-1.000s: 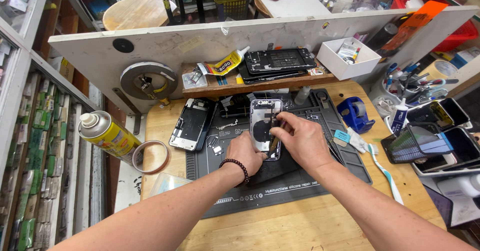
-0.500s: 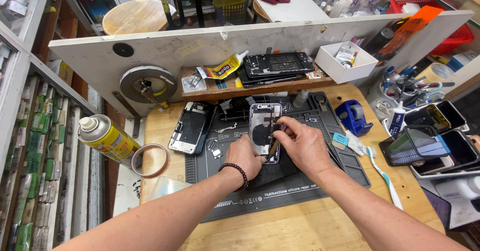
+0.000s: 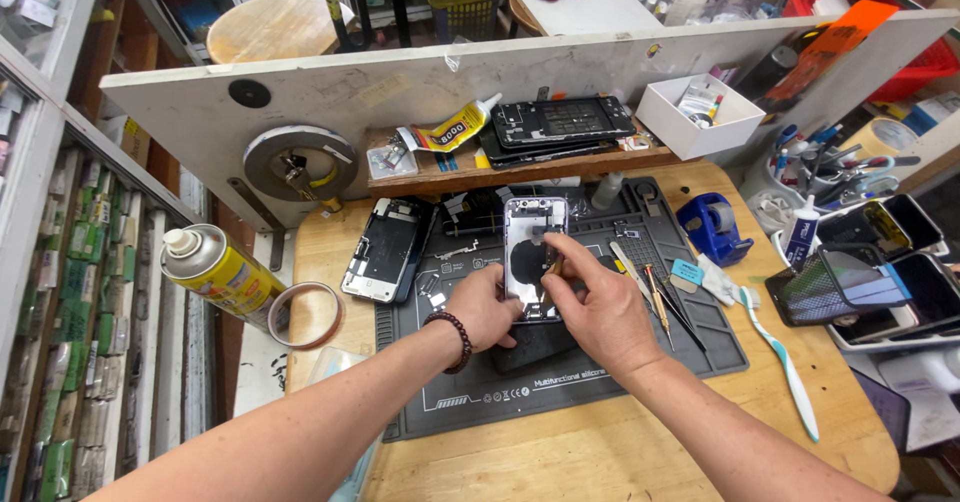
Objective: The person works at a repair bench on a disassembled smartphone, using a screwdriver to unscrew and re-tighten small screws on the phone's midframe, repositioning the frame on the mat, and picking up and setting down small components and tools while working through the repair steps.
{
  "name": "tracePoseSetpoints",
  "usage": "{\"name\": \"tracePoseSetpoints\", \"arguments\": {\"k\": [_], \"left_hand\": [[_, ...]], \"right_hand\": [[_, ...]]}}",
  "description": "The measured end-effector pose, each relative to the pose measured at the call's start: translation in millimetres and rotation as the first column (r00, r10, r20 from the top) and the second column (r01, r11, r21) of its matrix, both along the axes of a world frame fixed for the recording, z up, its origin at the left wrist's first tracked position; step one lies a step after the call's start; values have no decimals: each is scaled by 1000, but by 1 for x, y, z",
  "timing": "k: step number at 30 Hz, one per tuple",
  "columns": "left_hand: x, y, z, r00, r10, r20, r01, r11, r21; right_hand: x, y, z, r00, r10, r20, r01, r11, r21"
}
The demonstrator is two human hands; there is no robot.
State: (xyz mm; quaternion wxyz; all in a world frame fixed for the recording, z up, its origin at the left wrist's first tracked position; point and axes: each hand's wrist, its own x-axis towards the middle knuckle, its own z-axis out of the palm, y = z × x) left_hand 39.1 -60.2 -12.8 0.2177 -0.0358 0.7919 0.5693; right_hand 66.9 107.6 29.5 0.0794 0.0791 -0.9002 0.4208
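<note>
View from above of a wooden workbench. A left hand, with a dark bead bracelet on its wrist, steadies the lower edge of an opened phone housing lying on a dark silicone repair mat. The right hand pinches at the housing's middle. A second opened phone lies to the left. A yellow spray can and a tape roll sit further left; a toothbrush lies to the right.

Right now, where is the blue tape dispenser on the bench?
In the head view, the blue tape dispenser stands right of the dark work mat, just beyond the toothbrush.
</note>
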Motion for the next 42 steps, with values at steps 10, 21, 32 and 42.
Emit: {"name": "tracePoseSetpoints", "arguments": {"k": [10,21,32,42], "left_hand": [[5,-54,-13,945,163,284,-214,964,157],[18,-79,-7,876,206,436,-330,915,232],[12,-75,-10,864,233,446,-361,904,227],[2,-56,-17,913,92,397,-211,940,266]], "right_hand": [[-55,33,-8,956,-271,114,284,753,-594],[-120,-21,-67,944,-210,254,309,830,-464],[-127,-37,-78,937,-246,246,329,855,-401],[-121,7,-75,927,-224,302,374,633,-678]]}}
